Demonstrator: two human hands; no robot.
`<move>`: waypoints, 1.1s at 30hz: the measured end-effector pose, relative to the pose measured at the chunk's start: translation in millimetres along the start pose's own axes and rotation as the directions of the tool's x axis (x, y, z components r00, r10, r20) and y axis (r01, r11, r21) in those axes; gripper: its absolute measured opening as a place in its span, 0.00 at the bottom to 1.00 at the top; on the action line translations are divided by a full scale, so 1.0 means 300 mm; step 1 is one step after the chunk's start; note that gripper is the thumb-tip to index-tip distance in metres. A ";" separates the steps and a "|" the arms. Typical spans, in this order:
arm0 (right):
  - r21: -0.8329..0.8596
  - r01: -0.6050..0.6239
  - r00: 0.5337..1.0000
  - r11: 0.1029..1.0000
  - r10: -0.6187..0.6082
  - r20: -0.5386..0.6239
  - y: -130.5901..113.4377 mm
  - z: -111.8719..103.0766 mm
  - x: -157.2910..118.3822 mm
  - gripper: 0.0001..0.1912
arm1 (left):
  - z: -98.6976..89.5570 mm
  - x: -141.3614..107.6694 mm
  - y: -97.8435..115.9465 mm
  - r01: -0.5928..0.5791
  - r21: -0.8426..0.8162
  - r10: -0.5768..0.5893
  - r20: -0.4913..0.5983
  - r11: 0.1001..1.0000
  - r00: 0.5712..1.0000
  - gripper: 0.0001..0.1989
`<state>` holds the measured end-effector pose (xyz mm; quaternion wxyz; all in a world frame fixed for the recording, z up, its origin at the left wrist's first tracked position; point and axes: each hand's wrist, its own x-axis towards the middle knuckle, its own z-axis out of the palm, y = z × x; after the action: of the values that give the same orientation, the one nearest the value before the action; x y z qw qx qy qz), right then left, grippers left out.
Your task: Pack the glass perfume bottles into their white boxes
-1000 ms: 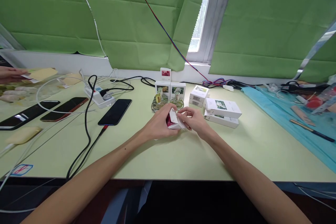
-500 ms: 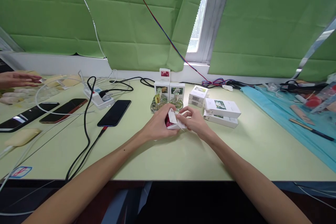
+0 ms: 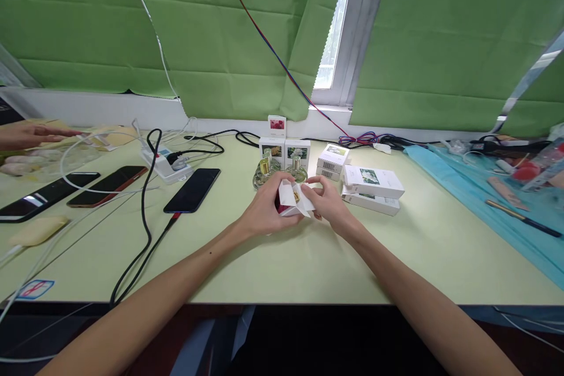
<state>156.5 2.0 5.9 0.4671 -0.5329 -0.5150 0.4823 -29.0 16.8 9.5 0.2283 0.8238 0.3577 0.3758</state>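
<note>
My left hand [image 3: 267, 210] is wrapped round a small white perfume box [image 3: 289, 211] with a dark pink picture on its side. The box's top flaps stand raised, and something gold [image 3: 296, 195] shows inside. On the box's right side, my right hand [image 3: 326, 202] pinches a white flap between thumb and fingers. Just behind my hands stand several glass perfume bottles [image 3: 297, 173]. Behind those, white boxes with flower pictures [image 3: 272, 147] stand upright, and one with a pink picture [image 3: 277, 124] rises above them.
White boxes lie stacked [image 3: 373, 181] to the right. At left are a charging phone [image 3: 192, 190], two more phones, a power strip [image 3: 165, 165] and loose cables. Blue plastic sheeting [image 3: 480, 202] with a pen covers the right side. Another person's hand [image 3: 35, 134] is at far left.
The box's flaps have opened wider, so the gold thing inside now shows. My right hand has shifted slightly. The other person's hand at far left has moved a little to the right.
</note>
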 end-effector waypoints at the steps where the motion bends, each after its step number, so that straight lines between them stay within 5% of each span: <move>1: 0.053 -0.010 1.000 0.999 0.009 0.021 -0.004 0.001 -0.002 0.21 | 0.000 -0.001 0.000 0.000 -0.010 0.000 -0.004 1.000 1.000 0.31; 11: 0.362 0.061 0.991 0.930 -0.100 0.092 -0.011 -0.006 -0.006 0.29 | 0.011 -0.002 0.007 -0.038 -0.146 0.037 -0.014 0.989 0.999 0.33; 33: 0.395 0.157 0.984 0.905 -0.179 0.018 -0.040 -0.011 -0.026 0.27 | 0.003 -0.002 0.019 0.026 -0.182 -0.027 -0.003 0.983 1.000 0.37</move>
<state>158.7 -5.4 18.5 0.5899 -0.3691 -0.4642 0.5480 -26.1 12.7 12.4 0.3069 0.7936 0.3335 0.4060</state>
